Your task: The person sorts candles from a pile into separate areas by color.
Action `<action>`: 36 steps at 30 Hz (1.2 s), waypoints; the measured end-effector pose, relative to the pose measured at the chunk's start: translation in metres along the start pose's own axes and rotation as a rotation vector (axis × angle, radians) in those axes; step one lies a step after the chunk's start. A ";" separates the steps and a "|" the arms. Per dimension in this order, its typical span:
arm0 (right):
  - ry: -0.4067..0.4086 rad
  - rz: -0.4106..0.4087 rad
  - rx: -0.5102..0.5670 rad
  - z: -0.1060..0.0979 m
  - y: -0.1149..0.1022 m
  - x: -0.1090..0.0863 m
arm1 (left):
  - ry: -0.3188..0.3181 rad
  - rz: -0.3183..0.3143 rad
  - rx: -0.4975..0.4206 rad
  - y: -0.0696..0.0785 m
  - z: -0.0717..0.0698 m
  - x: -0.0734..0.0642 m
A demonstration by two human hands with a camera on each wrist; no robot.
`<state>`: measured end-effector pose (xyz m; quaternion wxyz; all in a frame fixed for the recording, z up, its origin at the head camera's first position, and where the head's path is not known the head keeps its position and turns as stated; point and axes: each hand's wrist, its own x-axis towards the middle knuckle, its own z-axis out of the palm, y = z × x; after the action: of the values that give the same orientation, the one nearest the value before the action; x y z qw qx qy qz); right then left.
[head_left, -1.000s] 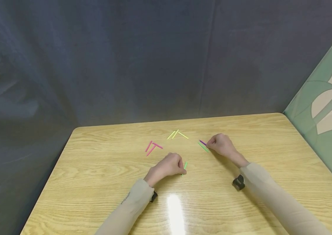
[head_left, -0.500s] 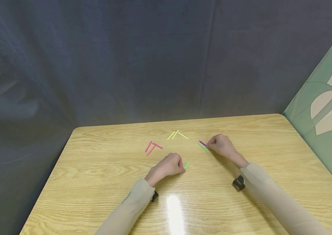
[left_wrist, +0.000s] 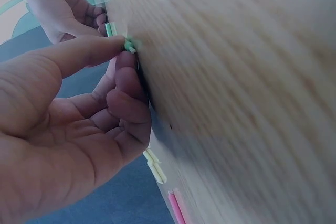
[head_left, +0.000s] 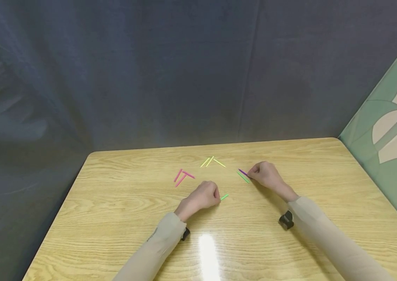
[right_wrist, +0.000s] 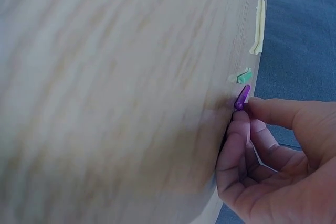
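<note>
My left hand (head_left: 203,196) pinches one end of a thin green stick (head_left: 224,197) between thumb and fingertip, low at the table. In the left wrist view, that green stick (left_wrist: 129,45) shows end-on at the fingertips. To the right, my right hand (head_left: 266,174) pinches a purple stick (head_left: 243,172) by its near end. The purple stick (right_wrist: 242,96) slants away from the fingertips in the right wrist view. A second green stick (head_left: 243,177) lies on the table beside the purple one, nearly parallel to it.
Several more sticks lie on the wooden table (head_left: 121,218): a yellow group (head_left: 210,161) near the back edge and a pink group (head_left: 178,175) to the left. A dark curtain (head_left: 170,78) hangs behind, and a patterned cloth (head_left: 388,156) borders the right side.
The green stick in my left hand has swung clockwise, its far end now pointing more to the right. My right hand and the purple stick have hardly moved.
</note>
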<state>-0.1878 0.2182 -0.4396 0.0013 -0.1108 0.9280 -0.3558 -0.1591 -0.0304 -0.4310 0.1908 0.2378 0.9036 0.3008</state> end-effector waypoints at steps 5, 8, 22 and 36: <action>-0.003 0.026 0.023 -0.003 0.001 -0.003 | 0.042 0.031 0.012 0.000 0.002 0.006; 0.004 0.034 0.028 -0.004 0.001 -0.004 | 0.073 0.057 0.023 0.000 0.004 0.009; -0.053 0.021 0.104 -0.006 -0.020 -0.009 | 0.059 0.116 0.018 -0.003 0.002 0.019; -0.201 -0.078 0.109 -0.001 -0.036 -0.009 | 0.031 0.073 -0.035 0.000 -0.001 0.020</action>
<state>-0.1718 0.1947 -0.4159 0.0868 -0.1816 0.8974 -0.3927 -0.1761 -0.0197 -0.4338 0.1701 0.2625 0.8917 0.3272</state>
